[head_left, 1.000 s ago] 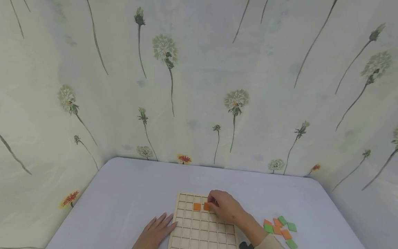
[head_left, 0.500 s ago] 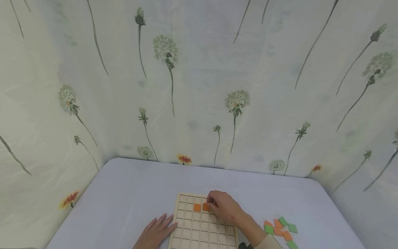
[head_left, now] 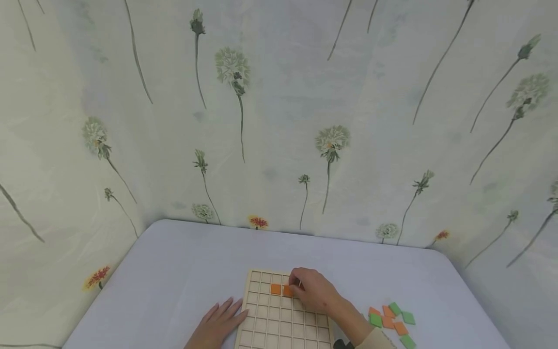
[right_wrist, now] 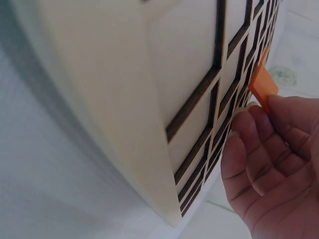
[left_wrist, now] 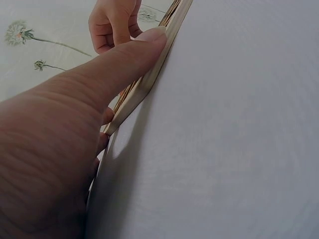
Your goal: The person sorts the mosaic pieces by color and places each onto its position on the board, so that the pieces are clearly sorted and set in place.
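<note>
A pale wooden grid board (head_left: 279,325) lies on the white table (head_left: 183,271). One orange square tile (head_left: 275,289) sits in a cell in the board's second row. My right hand (head_left: 297,287) pinches a second orange tile (head_left: 287,290) just to the right of it. In the right wrist view this tile (right_wrist: 263,84) stands tilted at my fingertips (right_wrist: 249,112) against the board (right_wrist: 149,99). My left hand (head_left: 224,312) lies flat on the table with straight fingers against the board's left edge (left_wrist: 149,82).
Several loose orange and green tiles (head_left: 391,319) lie on the table to the right of the board. A cloth backdrop (head_left: 279,121) printed with dandelions rises behind and on both sides of the table.
My right hand and the pinched orange tile have edged slightly left, closer to the seated tile. My left hand has stayed put.
</note>
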A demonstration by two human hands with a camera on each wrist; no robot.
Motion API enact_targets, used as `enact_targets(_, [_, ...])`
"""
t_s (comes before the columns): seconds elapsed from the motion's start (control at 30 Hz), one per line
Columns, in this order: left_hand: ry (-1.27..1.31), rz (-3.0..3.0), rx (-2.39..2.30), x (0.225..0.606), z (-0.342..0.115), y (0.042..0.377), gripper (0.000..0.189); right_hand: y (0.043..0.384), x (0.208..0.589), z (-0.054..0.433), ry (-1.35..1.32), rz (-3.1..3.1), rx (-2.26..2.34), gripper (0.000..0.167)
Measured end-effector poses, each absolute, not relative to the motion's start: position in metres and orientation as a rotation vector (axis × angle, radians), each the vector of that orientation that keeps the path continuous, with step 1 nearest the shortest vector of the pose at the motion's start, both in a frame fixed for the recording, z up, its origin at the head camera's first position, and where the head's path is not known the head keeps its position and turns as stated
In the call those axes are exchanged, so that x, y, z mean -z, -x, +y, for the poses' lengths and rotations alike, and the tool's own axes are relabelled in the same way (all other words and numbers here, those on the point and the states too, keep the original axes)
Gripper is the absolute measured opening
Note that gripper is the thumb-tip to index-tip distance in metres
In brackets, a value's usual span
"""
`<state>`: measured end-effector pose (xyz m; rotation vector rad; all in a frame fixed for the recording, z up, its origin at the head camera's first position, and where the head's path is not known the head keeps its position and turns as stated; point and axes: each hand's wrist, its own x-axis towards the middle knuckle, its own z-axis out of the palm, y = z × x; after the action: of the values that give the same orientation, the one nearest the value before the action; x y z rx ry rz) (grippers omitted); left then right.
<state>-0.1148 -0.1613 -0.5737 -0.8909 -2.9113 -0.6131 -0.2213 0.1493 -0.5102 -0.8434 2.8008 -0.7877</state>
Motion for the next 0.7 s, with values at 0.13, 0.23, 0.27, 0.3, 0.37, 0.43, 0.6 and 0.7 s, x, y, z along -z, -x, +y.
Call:
enact_targets(0.13, [0.89,-2.905,0.638,0.5722,-0.1609,0.1139,0.1,0.2211,0.5107,0.1494,0.844,2.8,0.783,0.009])
enact_targets(0.23, [0.894,-2.899,0.636,0.5716,-0.1608,0.1136,0.101,0.2214,0.5109,0.1489,0.851,2.799,0.789,0.01])
enact_targets(0.27, [0.895,-2.896,0.63,0.5716,-0.1609,0.1135,0.102,0.2217,0.5109,0.1485,0.853,2.799,0.792,0.01])
enact_targets(0.3, [0.897,-2.891,0.626,0.5718,-0.161,0.1135,0.102,0.2219,0.511,0.1482,0.855,2.798,0.795,0.01])
enact_targets(0.37, [0.899,-2.877,0.615,0.5724,-0.1611,0.1133,0.102,0.2219,0.5107,0.1475,0.861,2.797,0.803,0.01])
enact_targets(0.43, [0.9,-2.864,0.604,0.5733,-0.1612,0.113,0.102,0.2218,0.5106,0.1471,0.863,2.798,0.808,0.01])
enact_targets(0.6, [0.904,-2.848,0.596,0.575,-0.162,0.1126,0.1,0.2214,0.5113,0.1467,0.837,2.814,0.802,0.011])
enact_targets(0.7, [0.903,-2.85,0.615,0.5753,-0.1624,0.1126,0.1,0.2213,0.5111,0.1463,0.825,2.824,0.788,0.011])
